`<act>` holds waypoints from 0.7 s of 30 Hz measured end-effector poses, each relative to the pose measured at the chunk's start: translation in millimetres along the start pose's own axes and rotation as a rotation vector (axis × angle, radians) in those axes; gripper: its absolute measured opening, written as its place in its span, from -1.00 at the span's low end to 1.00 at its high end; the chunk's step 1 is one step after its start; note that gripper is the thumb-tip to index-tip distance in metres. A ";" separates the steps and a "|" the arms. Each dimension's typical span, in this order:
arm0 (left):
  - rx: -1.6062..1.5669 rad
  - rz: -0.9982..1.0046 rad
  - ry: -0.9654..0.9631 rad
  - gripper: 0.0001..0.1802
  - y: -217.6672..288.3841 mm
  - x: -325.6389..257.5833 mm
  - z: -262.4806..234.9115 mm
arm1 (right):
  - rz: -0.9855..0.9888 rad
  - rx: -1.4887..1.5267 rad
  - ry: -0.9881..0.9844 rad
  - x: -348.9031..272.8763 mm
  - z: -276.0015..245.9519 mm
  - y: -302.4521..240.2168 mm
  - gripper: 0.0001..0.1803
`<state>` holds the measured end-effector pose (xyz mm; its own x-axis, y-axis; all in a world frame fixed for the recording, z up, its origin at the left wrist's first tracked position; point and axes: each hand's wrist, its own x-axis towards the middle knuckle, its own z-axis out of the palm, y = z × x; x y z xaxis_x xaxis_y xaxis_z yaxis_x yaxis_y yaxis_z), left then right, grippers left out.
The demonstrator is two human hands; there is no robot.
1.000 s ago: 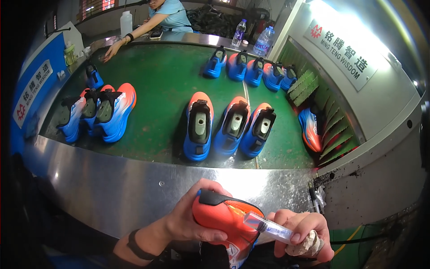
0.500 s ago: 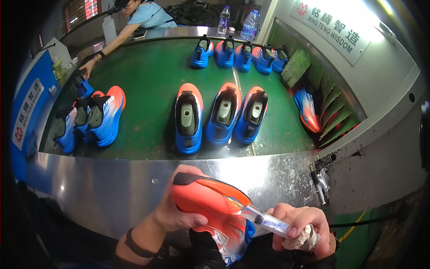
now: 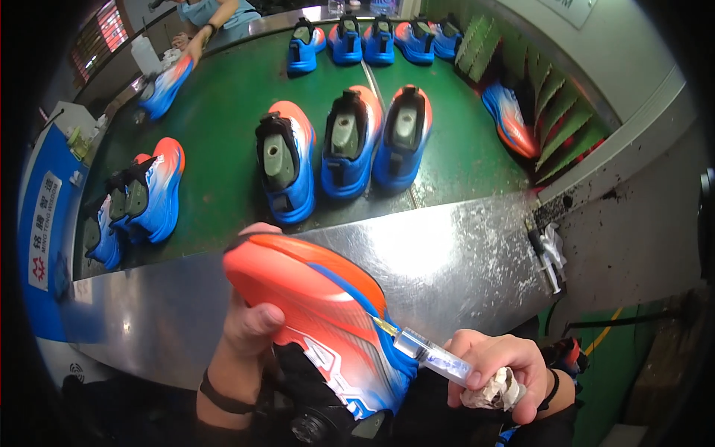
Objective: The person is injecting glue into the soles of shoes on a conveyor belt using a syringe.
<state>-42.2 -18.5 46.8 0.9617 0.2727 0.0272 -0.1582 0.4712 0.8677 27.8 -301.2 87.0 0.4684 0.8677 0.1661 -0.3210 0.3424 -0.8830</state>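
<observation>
My left hand (image 3: 252,335) grips a running shoe (image 3: 298,287), orange at the toe fading through white to blue at the heel, and holds it tilted on its side. My right hand (image 3: 514,361) is closed on a clear syringe (image 3: 436,356) with a yellowish tip. That tip meets the shoe's side near the seam between the upper and the blue-and-orange sole; whether liquid comes out is too small to see. A crumpled whitish tissue (image 3: 493,392) is also tucked in my right hand. The fingers of my left hand behind the shoe are mostly hidden.
Beyond the metal ledge (image 3: 179,298), a green conveyor belt (image 3: 216,141) carries similar shoes (image 3: 346,149) in groups. A co-worker's hand (image 3: 195,48) holds a shoe (image 3: 167,88) at far left. Green flaps (image 3: 555,112) hang at a machine opening on the right. Another syringe (image 3: 547,264) lies by the ledge's right end.
The view has shifted. The held shoe has turned, and the syringe tip now meets it farther along the seam toward the heel. The co-worker has lifted a shoe at far left.
</observation>
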 end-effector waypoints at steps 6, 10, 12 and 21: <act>0.041 -0.107 0.009 -0.12 -7.9 -0.8 -12.5 | -0.003 0.015 -0.015 -18.5 -11.6 19.8 -0.36; 0.044 -0.056 0.073 -0.18 -14.9 1.7 -26.9 | 0.018 0.057 -0.005 -34.2 -17.8 27.7 -0.35; 0.077 -0.052 0.150 -0.19 -14.6 1.6 -31.6 | 0.007 0.049 -0.023 -42.0 -20.9 32.2 -0.35; -0.102 -0.101 0.317 -0.44 -10.8 -5.6 -54.5 | 0.004 0.144 0.041 -70.2 -34.2 56.7 -0.37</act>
<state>-58.0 20.6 10.2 0.8588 0.4597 -0.2261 -0.1022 0.5862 0.8037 4.9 -355.0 10.2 0.4987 0.8550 0.1421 -0.4366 0.3894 -0.8110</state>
